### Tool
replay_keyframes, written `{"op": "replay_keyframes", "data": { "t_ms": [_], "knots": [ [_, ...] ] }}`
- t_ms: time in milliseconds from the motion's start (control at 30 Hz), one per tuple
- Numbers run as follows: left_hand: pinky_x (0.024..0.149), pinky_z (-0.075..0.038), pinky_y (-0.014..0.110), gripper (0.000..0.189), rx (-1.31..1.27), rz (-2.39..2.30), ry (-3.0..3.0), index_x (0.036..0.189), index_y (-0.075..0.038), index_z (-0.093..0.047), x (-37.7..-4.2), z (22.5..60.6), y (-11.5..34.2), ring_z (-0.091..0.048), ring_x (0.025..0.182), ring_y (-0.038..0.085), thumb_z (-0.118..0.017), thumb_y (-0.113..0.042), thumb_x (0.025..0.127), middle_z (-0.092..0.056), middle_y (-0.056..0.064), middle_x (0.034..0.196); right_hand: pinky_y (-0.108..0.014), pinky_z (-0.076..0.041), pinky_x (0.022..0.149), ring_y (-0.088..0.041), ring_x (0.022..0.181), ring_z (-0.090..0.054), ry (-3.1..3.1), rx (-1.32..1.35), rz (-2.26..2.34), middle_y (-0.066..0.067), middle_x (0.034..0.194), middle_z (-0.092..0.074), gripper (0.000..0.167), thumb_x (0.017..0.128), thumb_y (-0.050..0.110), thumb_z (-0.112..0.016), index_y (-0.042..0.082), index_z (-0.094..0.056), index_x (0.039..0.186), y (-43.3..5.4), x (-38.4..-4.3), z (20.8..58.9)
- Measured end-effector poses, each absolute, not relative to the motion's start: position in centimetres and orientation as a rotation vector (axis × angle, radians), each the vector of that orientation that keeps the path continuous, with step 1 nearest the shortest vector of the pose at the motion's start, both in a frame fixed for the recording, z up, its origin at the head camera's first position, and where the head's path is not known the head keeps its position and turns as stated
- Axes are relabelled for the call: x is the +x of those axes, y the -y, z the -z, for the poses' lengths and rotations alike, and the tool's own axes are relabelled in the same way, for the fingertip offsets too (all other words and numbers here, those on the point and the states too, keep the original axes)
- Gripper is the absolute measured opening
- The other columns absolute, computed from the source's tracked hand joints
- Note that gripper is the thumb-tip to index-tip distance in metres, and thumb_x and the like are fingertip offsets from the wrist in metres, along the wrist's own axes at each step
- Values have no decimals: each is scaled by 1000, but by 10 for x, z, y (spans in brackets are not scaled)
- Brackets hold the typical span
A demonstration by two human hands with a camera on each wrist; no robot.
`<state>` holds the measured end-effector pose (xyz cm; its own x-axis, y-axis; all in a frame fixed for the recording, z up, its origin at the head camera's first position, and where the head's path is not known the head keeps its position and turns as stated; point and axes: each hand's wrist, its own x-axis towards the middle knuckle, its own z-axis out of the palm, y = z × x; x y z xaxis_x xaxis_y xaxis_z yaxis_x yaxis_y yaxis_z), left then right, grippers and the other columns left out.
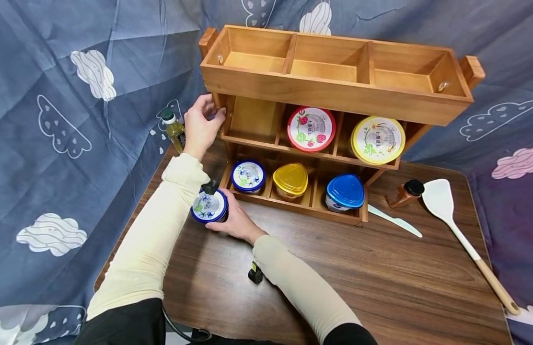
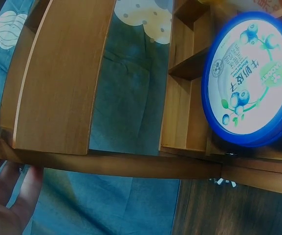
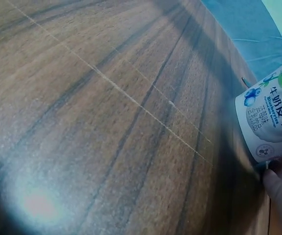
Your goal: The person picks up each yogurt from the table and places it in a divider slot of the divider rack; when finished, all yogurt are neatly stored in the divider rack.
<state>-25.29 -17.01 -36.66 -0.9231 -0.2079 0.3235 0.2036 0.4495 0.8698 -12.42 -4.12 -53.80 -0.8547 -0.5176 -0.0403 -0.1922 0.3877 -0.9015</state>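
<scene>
My left hand (image 1: 203,122) grips the left side post of a wooden tiered rack (image 1: 335,98); its fingers (image 2: 26,193) show beside the post in the left wrist view. My right hand (image 1: 238,218) holds a blueberry yogurt tub (image 1: 208,207) with a blue-rimmed lid, left of the rack's front; my left sleeve partly covers it. The tub's printed side (image 3: 272,110) shows in the right wrist view. On the bottom tier sit another blueberry tub (image 1: 248,176), a gold-lidded tub (image 1: 290,178) and a blue-lidded tub (image 1: 345,191).
The middle tier bears a red-rimmed tub (image 1: 311,129) and a yellow-rimmed tub (image 1: 377,140). A green-capped bottle (image 1: 175,130) stands left of the rack. To the right lie a pale knife (image 1: 396,221), a black-capped jar (image 1: 404,193) and a white spatula (image 1: 440,199).
</scene>
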Motion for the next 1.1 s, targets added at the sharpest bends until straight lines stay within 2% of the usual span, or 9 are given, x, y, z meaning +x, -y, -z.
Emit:
{"op": "replay_keyframes", "data": {
  "t_ms": [467, 800, 1100],
  "knots": [
    [100, -50, 25, 36, 11, 1468, 2334, 125, -11, -63, -253, 366, 170, -67, 112, 17, -70, -19, 90, -70, 7, 123, -41, -35, 115, -18, 137, -44, -2305, -580, 1587, -2, 152, -40, 105, 73, 33, -87, 20, -21, 153, 26, -115, 539],
    [100, -50, 26, 36, 12, 1468, 2343, 125, -11, -63, -253, 366, 171, -67, 113, 16, -70, -19, 91, -70, 6, 124, -45, -31, 116, -21, 137, -42, -2260, -429, 1730, -6, 151, -40, 100, 74, 34, -86, 29, -21, 150, 11, -108, 527],
    [100, -50, 26, 36, 13, 1466, 2345, 125, -12, -63, -254, 366, 171, -67, 113, 17, -70, -19, 91, -70, 6, 123, -42, -35, 114, -23, 135, -45, -2221, -305, 1840, -10, 152, -37, 102, 76, 28, -85, 22, -19, 153, -4, -107, 507]
  ]
}}
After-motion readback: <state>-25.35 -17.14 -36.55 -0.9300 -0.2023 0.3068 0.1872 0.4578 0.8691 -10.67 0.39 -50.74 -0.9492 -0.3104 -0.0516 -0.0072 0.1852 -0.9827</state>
